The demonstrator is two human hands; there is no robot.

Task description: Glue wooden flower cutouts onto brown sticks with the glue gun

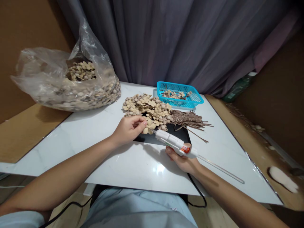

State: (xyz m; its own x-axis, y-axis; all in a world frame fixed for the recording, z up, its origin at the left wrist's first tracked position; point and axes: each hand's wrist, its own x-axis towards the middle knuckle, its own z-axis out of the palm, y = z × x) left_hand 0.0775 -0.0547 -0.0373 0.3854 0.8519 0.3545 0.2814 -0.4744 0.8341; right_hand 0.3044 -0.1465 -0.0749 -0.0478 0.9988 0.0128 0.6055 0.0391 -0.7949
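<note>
A: Nearest stuff 1st, pls?

B: Light-blue clothing [140, 209] at btm ctr, w/ black cable [201, 206] looping to the R of it, by front edge of white tabletop [114, 177].

A: R hand [184, 161]?

B: Sits R of ctr, lower half of frame. Grasping white glue gun [169, 139], fingers curled round handle. Shows an orange bit close to the hand; can't make out the trigger. Also see clear stick [220, 168] out the back, slanting to lower R.

A: & L hand [129, 128]?

B: Abt mid-frame, bit L of ctr. Pinching one cream flower piece [149, 126] betw thumb & index finger. Aiming gun nozzle at lower edge of same; can't tell contact from a tiny gap.

A: Anything under & just behind?

B: Black mat [180, 131] at ctr, partly covered. On & behind it, big pile of cream & greyish flower pieces [152, 107]. Just R of pile, touching: bundle of thin brown stems [190, 119], ends fanned to the R.

A: Farther back?

B: Blue mesh basket [180, 103] R of ctr, w/ a few flower bits & stems inside. Upper L: big clear plastic bag [38, 66], open-topped, loaded w/ more of same.

A: & at the very back?

B: Grey-purple curtain [152, 41] across top, plus green bottle [239, 87] at its foot, upper R.
</note>
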